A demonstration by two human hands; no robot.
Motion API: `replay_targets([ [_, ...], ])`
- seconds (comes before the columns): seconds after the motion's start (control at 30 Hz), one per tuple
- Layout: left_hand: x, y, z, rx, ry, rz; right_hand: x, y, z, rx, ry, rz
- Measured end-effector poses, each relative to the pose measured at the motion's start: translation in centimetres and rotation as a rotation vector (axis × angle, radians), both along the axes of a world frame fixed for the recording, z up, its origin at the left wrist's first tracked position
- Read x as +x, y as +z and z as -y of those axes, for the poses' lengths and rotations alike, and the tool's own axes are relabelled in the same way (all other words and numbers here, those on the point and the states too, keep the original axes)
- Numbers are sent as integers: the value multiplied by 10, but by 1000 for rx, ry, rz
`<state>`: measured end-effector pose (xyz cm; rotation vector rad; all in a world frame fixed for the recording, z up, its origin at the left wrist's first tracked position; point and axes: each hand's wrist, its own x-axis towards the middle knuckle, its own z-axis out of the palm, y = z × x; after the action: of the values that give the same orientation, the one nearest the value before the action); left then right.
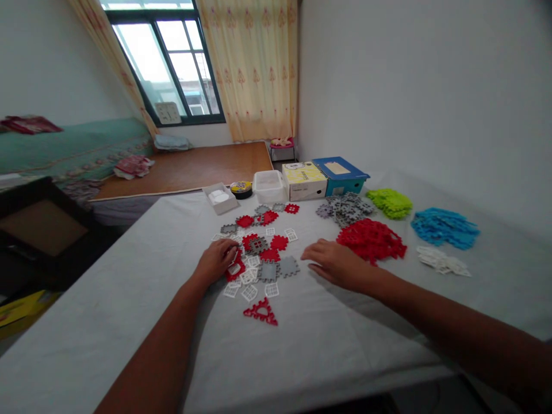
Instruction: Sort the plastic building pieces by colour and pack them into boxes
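My left hand [217, 261] rests at the left edge of a loose group of plastic building pieces, its fingers loosely bent over the side of a red square frame piece [236, 269]. No grip on it is visible. My right hand [334, 263] is open above the cloth, fingers stretched toward a grey panel piece [288, 266] but apart from it. Between the hands lie a dark grey window piece [259, 246], red toothed pieces [279, 242] and several white lattice pieces [249, 293]. Nearer to me, a red triangular piece [261, 312] lies alone.
Right of the hands are piles of red [373, 240], grey [348, 208], green [390, 203], blue [446, 227] and white pieces [443, 261]. Along the far edge stand a white box [219, 198], black tape roll [241, 190], clear container [268, 185], yellow carton [304, 181] and blue box [340, 175].
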<state>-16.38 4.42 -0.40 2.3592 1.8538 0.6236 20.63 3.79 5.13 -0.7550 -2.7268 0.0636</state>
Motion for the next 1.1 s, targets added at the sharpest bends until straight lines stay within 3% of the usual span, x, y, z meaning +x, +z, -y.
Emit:
replay_targets([
  [0.17, 1, 0, 1, -3, -3, 21, -61, -21, -7, 21, 89, 55],
  [0.3, 1, 0, 2, 7, -17, 30, -78, -40, -5, 28, 159, 57],
  [0.5, 3, 2, 3, -1, -13, 18, -55, -50, -12, 5, 140, -87],
  [0.9, 0, -1, 1, -2, -4, 18, -39, -43, -28, -35, -103, -259],
  [1.0, -2, -2, 0, 5, -11, 6, -28, -38, -42, -3, -114, -360],
  [1.1, -3, -4, 0, 10, -12, 2, -4, -28, -67, 64, -244, -474],
])
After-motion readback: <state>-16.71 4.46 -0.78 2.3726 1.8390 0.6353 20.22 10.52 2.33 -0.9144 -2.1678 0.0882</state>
